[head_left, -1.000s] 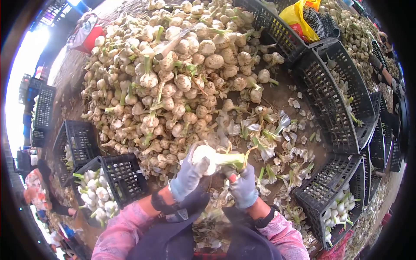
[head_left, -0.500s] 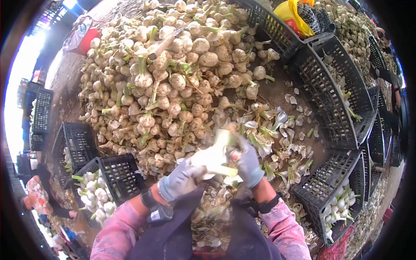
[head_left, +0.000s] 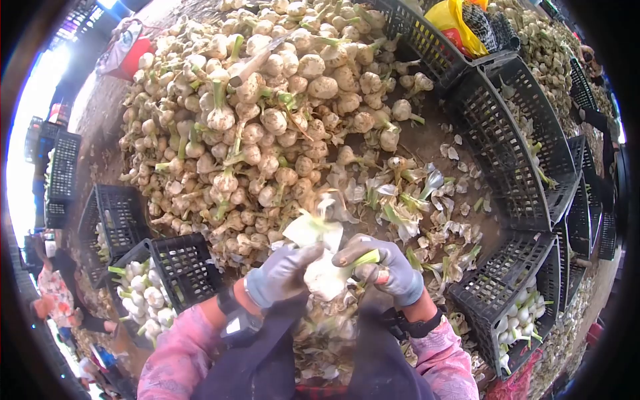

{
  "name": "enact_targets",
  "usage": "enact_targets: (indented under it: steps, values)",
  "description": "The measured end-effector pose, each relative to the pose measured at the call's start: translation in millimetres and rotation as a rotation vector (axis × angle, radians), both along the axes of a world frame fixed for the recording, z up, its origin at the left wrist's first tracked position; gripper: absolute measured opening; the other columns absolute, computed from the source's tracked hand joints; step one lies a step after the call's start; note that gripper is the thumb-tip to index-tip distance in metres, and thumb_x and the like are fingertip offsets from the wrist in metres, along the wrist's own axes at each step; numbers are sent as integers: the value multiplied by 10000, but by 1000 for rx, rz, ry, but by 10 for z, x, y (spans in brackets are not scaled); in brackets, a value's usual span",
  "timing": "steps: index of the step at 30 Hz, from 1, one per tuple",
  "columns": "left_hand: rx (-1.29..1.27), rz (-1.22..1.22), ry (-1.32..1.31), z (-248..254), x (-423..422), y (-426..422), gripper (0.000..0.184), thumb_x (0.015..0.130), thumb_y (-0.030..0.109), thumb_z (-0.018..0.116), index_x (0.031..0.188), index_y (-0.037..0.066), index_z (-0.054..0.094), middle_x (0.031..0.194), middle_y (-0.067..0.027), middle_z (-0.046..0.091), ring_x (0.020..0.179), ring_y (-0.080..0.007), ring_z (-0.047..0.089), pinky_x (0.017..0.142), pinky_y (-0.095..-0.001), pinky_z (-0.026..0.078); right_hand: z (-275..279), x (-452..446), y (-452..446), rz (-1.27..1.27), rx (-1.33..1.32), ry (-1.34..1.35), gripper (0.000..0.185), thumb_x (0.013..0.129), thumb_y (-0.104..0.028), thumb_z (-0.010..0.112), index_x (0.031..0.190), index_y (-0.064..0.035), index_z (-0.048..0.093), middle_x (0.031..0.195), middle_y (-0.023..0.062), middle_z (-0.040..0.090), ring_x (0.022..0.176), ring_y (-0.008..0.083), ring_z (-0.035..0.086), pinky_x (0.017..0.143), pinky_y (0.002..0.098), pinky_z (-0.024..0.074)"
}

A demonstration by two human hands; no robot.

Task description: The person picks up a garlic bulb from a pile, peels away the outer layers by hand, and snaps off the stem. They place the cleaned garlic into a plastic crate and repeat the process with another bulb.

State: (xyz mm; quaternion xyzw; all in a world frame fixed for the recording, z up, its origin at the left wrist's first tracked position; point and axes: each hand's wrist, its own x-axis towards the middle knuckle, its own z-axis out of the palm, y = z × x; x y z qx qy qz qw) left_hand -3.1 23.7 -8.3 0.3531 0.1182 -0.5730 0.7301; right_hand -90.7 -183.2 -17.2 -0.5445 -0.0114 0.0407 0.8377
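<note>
A white garlic bulb [head_left: 325,279] with a short green stem [head_left: 366,259] is between my two gloved hands, above my lap. My left hand [head_left: 283,270] is closed against the bulb's left side. My right hand [head_left: 393,270] grips it at the stem on the other side, fingers bent. A small reddish patch shows at the right fingers; I cannot make out what it is. Pale, blurred peel [head_left: 312,230] is just above the left fingertips. In front of my hands is a big heap of unpeeled garlic [head_left: 267,127].
Loose husks [head_left: 440,207] litter the ground at right. Black crates [head_left: 497,147] stand along the right; another crate [head_left: 183,270] is at left. Cleaned garlic lies at left [head_left: 148,297] and right [head_left: 520,320]. A yellow bag [head_left: 457,27] lies at the back. Another person [head_left: 57,290] is far left.
My hands have turned the garlic bulb, so its round white end now faces me and its stem points right. Peel has come away above it.
</note>
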Motion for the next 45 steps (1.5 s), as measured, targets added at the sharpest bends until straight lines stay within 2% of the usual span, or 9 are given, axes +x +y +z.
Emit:
enact_targets:
  steps: [4,10,16,25,28,32,37,41,45]
  values:
    - [167,346,-343,-178,-149,-55,213,1019,131,512,1098,-26,631,1014,-95,691,891,-173,654,773,-282,534,-95,-23,35,-177,132,217,413,911,-387,676,1051,1,670,1054,103,656,825,129,607,708,268,481]
    - [-35,-605,-1790,223,290,79,585,807,446,766,1161,13,596,1120,-177,620,961,-289,629,806,-375,523,-86,-86,-199,-357,-199,126,389,922,-362,674,1050,5,682,1043,65,658,827,105,596,709,248,468]
    - [252,-371,-2062,341,277,-42,538,692,257,811,1156,73,609,1140,-147,597,1015,-365,583,865,-443,492,384,12,-36,-238,-599,-147,285,884,-281,697,1043,-45,701,913,116,649,832,241,621,743,319,491]
    - [282,-364,-2202,206,94,-36,271,705,195,628,955,90,620,1025,-70,586,951,-295,584,823,-412,470,231,-87,145,-485,-296,191,437,940,-414,626,1066,0,685,969,79,692,815,152,618,704,277,489]
    - [165,-690,-2192,-99,2,102,253,696,175,634,938,101,624,1034,-63,585,976,-276,569,867,-390,456,178,-60,-26,-730,586,462,263,948,-245,645,1071,-15,681,896,29,656,724,92,581,661,224,477]
    - [682,-1500,-1771,-269,75,189,242,751,161,650,984,98,670,1103,-71,604,1065,-267,553,951,-392,419,141,-86,-135,-699,846,577,334,946,-303,648,1120,-19,650,860,6,645,633,61,535,568,211,447]
    - [738,-1164,-1581,39,321,315,528,754,321,768,1185,48,636,1370,-149,500,1226,-306,499,1011,-404,420,45,2,43,-750,961,839,361,920,-411,653,1062,-80,631,798,9,646,614,85,570,429,180,400]
    - [343,-169,-1273,241,279,212,818,716,434,824,1364,51,503,1388,-154,456,1255,-238,476,1065,-371,380,22,44,306,-437,532,596,651,906,-618,570,1212,-45,599,854,0,660,692,24,565,542,181,412]
    - [501,-44,-863,404,257,537,695,743,442,795,1258,41,555,1142,-107,600,1006,-168,613,865,-291,517,-4,275,330,89,12,79,689,915,-481,626,1385,1,477,1141,112,613,1060,212,600,951,341,479]
